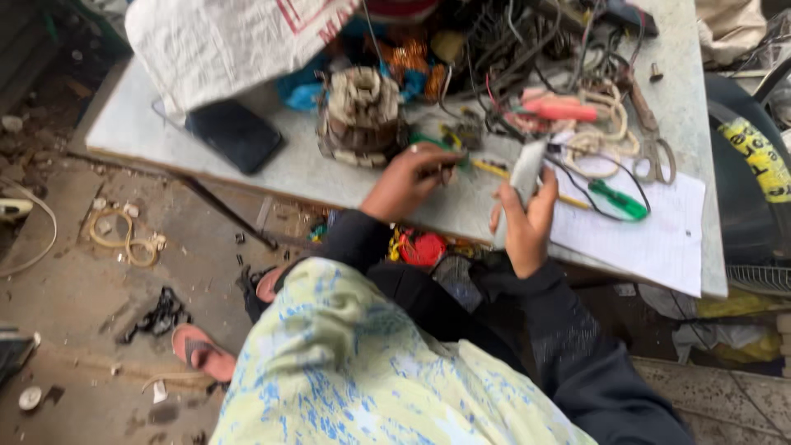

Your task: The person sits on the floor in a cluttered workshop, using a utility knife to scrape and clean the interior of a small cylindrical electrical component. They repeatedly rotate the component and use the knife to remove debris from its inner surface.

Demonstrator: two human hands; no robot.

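Left hand: my left hand [409, 181] pinches a small tool just beside the motor stator [360, 118].
Right hand: my right hand [525, 221] is clamped on a white stick-shaped piece [527, 169], right of the stator.

The white sack [222, 41] runs off the top edge and covers part of the table [313, 177]. The wire pile [527, 41] is cut off at the top too. The left hand [408, 181] pinches something too small and blurry to tell. The right hand [525, 222] hides the low end of the pale tool [527, 169]. The slipper [202, 353] is partly under the cloth [362, 371].
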